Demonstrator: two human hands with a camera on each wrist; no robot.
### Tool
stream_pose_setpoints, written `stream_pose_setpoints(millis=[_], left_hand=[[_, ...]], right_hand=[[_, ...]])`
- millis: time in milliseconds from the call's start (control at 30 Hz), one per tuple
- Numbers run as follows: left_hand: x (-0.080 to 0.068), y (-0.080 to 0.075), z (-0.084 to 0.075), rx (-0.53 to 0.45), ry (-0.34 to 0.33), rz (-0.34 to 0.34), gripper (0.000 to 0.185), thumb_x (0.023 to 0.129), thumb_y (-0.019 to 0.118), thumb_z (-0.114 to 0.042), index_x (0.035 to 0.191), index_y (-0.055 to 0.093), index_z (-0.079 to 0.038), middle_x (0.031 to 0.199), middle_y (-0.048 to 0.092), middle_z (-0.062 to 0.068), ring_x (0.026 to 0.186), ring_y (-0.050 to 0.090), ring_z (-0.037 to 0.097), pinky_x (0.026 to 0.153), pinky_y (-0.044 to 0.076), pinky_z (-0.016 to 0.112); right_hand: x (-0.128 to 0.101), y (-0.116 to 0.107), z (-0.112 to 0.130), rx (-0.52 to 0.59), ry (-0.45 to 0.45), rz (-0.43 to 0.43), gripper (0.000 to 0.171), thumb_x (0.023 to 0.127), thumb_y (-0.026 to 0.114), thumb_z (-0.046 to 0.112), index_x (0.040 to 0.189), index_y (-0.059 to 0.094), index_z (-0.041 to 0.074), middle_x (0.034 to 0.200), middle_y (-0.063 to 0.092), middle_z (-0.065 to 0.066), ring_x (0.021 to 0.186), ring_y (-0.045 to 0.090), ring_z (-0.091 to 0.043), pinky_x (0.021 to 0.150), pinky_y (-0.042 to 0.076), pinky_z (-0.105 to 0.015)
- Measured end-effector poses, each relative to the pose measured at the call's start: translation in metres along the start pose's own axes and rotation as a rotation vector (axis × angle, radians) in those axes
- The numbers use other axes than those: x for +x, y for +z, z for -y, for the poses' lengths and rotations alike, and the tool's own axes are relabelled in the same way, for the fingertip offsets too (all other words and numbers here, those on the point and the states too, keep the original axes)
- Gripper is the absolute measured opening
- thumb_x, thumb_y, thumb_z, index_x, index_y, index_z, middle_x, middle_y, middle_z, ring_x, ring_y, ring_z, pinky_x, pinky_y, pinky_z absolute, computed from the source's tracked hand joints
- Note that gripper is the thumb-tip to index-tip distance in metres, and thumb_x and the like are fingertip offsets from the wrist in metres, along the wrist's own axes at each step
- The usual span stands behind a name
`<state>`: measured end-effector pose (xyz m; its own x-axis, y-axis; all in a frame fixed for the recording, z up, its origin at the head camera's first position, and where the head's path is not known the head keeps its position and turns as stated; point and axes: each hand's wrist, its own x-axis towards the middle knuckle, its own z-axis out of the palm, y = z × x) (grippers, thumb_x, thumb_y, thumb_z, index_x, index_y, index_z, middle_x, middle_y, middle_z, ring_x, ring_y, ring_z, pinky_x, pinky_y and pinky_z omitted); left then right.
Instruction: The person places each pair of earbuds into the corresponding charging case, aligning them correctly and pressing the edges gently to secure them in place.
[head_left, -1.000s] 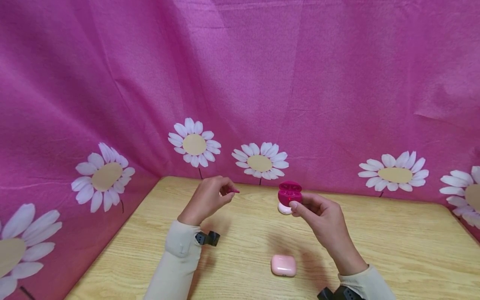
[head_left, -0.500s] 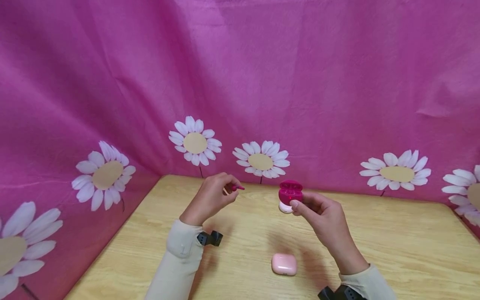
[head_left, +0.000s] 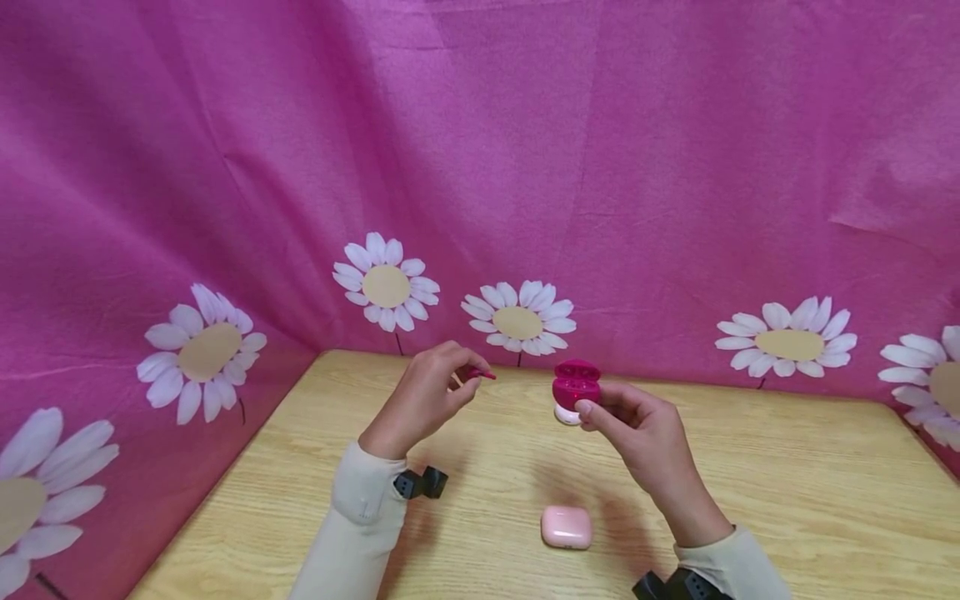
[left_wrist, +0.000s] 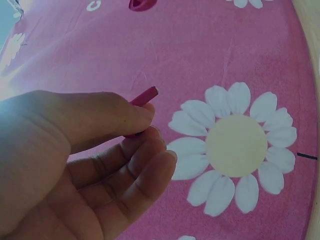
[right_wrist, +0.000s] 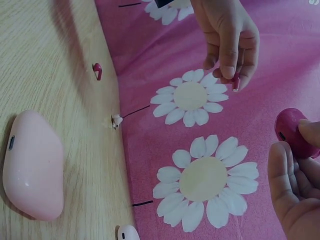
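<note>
Case [head_left: 576, 392]: deep magenta, glossy, rounded body with hinged oval lid. The lid is raised and tipped back, and the moulded interior is turned toward the head camera. A small red light is shown on the front. A dark oblong port is seen in the shell from the right wrist. The case is held above the table [head_left: 480, 508], gripped at its side between thumb and fingers of the right hand [head_left: 648, 433].

Earbud [left_wrist: 145, 96]: matching magenta, with a slim, straight stem ending in a blunt tip. The other end is largely covered by the fingertips. It is pinched between thumb and fingers of the left hand [head_left: 423, 390], off the table and well apart from the case; the remaining fingers are loosely bent.

Second earbud [right_wrist: 97, 71]: magenta, curved at the head, placed on the table near its far edge.

Pale piece [right_wrist: 116, 121]: small, set near the same edge; details cannot be made out.

Pink case [head_left: 567, 527]: glossy, rounded, closed, laid on the table nearer the wearer.

White case [head_left: 567, 414]: smooth, rounded, partly hidden below the magenta one in the head view.

Backdrop [head_left: 637, 167]: magenta cloth, printed with white daisies.
</note>
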<state>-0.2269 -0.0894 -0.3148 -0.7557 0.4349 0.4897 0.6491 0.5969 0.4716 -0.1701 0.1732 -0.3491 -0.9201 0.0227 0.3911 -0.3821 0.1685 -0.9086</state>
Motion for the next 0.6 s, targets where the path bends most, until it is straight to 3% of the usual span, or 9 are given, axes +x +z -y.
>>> stream_pose_setpoints(millis=[267, 600], left_hand=[[0.001, 0.004, -0.009, -0.037, 0.048, -0.012, 0.021, 0.084, 0.072, -0.003, 0.103, 0.067, -0.012, 0.091, 0.064, -0.005, 0.078, 0.059, 0.006, 0.068, 0.054, 0.022], [0.004, 0.007, -0.015, -0.082, 0.095, -0.059, 0.018, 0.084, 0.073, -0.004, 0.096, 0.061, -0.011, 0.087, 0.065, -0.005, 0.076, 0.061, 0.005, 0.067, 0.055, 0.022]], right_hand=[[-0.001, 0.002, 0.001, -0.006, -0.015, 0.008, 0.023, 0.086, 0.073, 0.012, 0.105, 0.069, -0.001, 0.084, 0.070, -0.012, 0.070, 0.067, -0.014, 0.067, 0.056, -0.028], [-0.001, 0.005, -0.001, -0.005, -0.023, 0.025, 0.024, 0.086, 0.073, 0.012, 0.105, 0.069, -0.002, 0.086, 0.070, -0.014, 0.071, 0.067, -0.016, 0.068, 0.056, -0.029]])
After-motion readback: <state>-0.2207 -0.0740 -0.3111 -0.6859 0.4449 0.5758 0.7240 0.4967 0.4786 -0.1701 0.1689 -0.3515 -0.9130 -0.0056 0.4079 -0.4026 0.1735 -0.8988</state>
